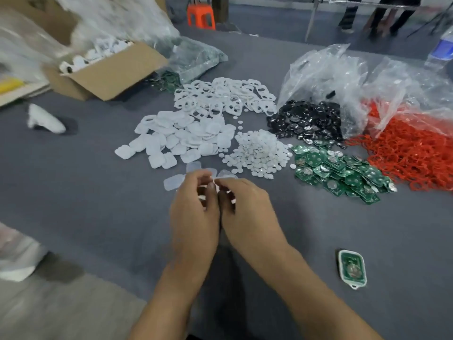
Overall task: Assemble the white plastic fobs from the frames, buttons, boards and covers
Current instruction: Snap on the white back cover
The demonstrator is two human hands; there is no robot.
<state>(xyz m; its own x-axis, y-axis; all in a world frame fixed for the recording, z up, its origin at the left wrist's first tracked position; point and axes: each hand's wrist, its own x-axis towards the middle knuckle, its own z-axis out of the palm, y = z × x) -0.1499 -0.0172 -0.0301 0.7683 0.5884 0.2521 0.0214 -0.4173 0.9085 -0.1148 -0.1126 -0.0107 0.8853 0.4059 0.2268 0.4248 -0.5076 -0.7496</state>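
Just nearside of the button pile (259,153), left hand (193,212) and right hand (245,209) meet, fingers of both curled round a white fob part (202,198) (mostly hidden). One frame with board (352,268) lies uncovered, nearer and right of that pile. Judgement: early, most remains.

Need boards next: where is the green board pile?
Head view, right of centre: the green board pile lies between the white button heap and the red loops.

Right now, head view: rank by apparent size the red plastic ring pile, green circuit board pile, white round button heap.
Largest first:
1. red plastic ring pile, partly cropped
2. green circuit board pile
3. white round button heap
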